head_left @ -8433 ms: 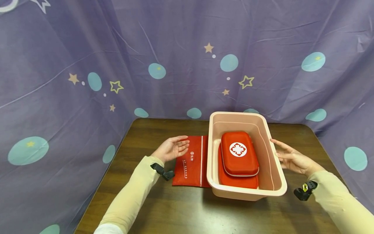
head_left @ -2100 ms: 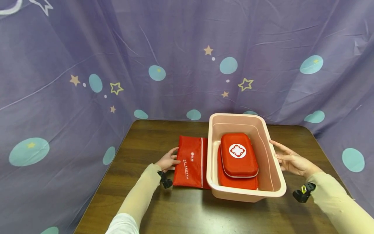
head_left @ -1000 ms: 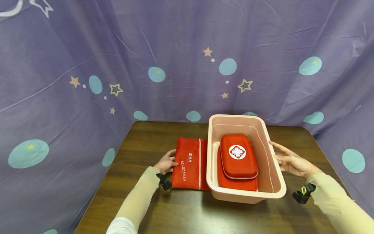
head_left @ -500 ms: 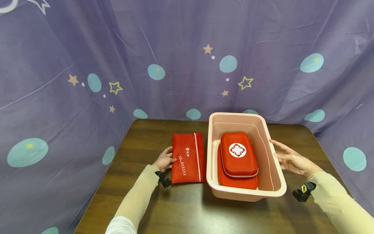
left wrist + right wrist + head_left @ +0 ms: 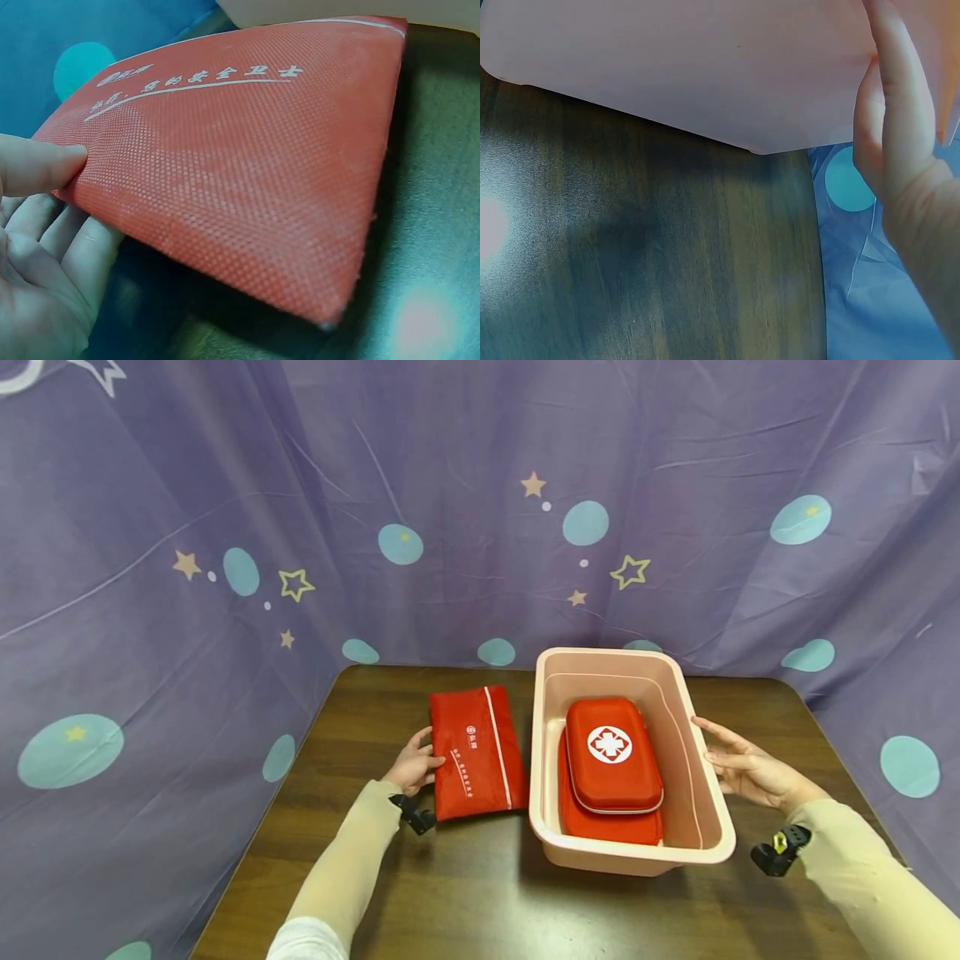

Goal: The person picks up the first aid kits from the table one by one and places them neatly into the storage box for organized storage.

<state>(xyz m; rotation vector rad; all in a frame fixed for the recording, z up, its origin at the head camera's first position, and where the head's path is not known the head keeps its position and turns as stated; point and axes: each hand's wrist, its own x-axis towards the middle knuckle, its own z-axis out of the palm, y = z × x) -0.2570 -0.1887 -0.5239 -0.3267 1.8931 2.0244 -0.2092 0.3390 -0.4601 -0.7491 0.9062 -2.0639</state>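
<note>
In the head view, my left hand (image 5: 412, 764) pinches the left edge of a flat red fabric pouch (image 5: 476, 756) with white lettering and a white stripe. The left wrist view shows the thumb (image 5: 45, 165) on top and the other fingers under the pouch (image 5: 225, 165), whose near edge is raised over the table. A pale pink plastic tub (image 5: 537, 752) stands to the right of the pouch. Against the tub's right side, the extended fingers of my right hand (image 5: 753, 775) touch the outer wall, also seen in the right wrist view.
Inside the tub, a red zip case (image 5: 615, 789) with a white cross emblem lies on another flat red item (image 5: 577, 822). The brown wooden table (image 5: 450, 893) ends at a purple patterned curtain (image 5: 465, 593) behind and at the sides.
My left hand has taken hold of the pouch's edge and drawn it left, away from the tub, turning it slightly. The right hand and the tub stay in place.
</note>
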